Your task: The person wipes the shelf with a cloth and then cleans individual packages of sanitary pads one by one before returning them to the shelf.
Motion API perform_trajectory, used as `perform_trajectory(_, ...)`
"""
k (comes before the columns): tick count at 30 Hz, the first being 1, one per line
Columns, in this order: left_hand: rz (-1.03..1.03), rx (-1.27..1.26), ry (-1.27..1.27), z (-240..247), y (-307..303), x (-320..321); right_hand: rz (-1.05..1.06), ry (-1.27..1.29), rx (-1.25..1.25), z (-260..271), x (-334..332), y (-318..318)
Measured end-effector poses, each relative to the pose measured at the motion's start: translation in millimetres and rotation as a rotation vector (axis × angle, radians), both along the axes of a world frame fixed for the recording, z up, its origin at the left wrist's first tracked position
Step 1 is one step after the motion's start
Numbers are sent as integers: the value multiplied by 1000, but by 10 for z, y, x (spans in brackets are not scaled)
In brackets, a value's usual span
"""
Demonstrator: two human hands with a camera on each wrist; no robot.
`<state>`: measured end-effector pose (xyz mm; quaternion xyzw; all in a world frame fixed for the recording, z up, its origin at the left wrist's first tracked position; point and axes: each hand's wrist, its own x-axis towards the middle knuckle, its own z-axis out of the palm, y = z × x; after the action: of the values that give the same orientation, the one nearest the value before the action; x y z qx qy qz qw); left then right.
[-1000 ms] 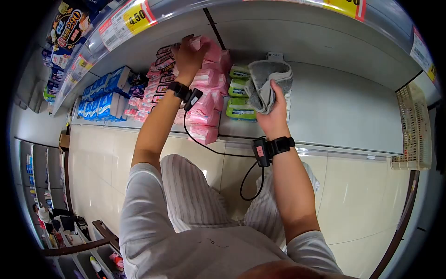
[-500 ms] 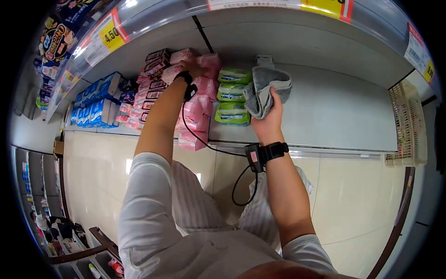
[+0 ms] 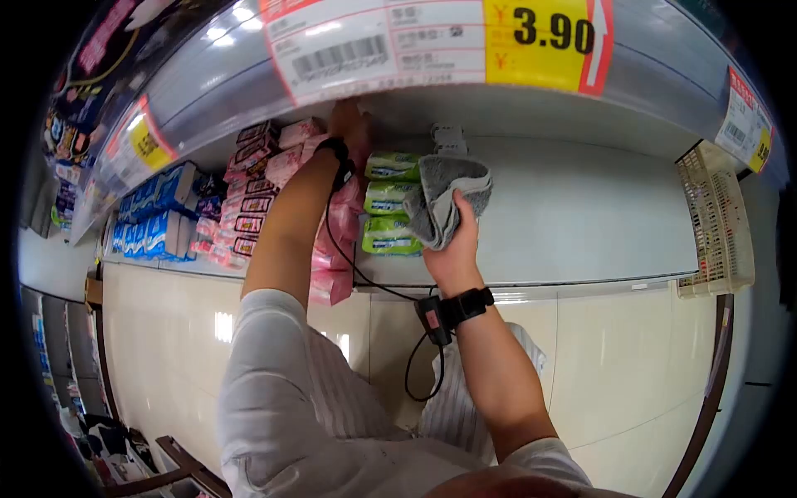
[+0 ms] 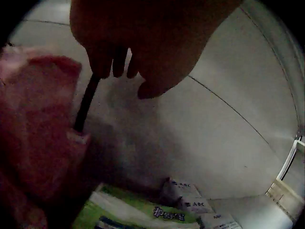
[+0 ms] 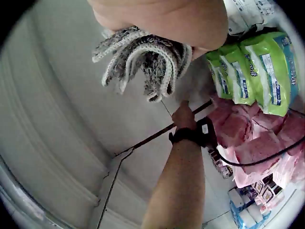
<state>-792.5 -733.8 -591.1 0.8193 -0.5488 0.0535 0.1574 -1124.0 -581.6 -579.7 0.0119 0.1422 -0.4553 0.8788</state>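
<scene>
My right hand (image 3: 453, 259) grips a folded grey cloth (image 3: 440, 197), its thumb lying over the near side. In the right wrist view the cloth (image 5: 155, 59) hangs in pale-edged folds below the hand (image 5: 167, 16). My left hand (image 3: 349, 124) reaches to the shelf's rear, behind the stacked pink packs (image 3: 330, 245). The left wrist view shows that hand (image 4: 138, 43) dark in shadow, fingers extended toward the grey back panel (image 4: 209, 129) and a black vertical slot, holding nothing. Pink packs (image 4: 38, 114) lie beside it.
Green packs (image 3: 390, 236) stand in a row between both arms, with small white packs (image 4: 195, 205) behind. Blue packs (image 3: 154, 236) are at far left. A cream plastic basket (image 3: 718, 220) sits at right. The upper shelf's price-tag edge (image 3: 432, 46) overhangs my hands.
My left hand has moved from over the pink packs to the back panel. The head view has shifted closer to the upper shelf edge. My right hand keeps holding the cloth.
</scene>
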Motion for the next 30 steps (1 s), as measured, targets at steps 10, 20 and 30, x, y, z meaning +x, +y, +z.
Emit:
perform_trajectory(10,-21,-27,50,-279,-63,-333,-10,103,26,-62,5,83)
perform_trajectory(20,-14,-28,64,-274,-228,-311,31,158,90,-171,67,125)
perform_trajectory(30,-161,-211,254,159,22,-267,-110,297,-60,-249,-53,-117)
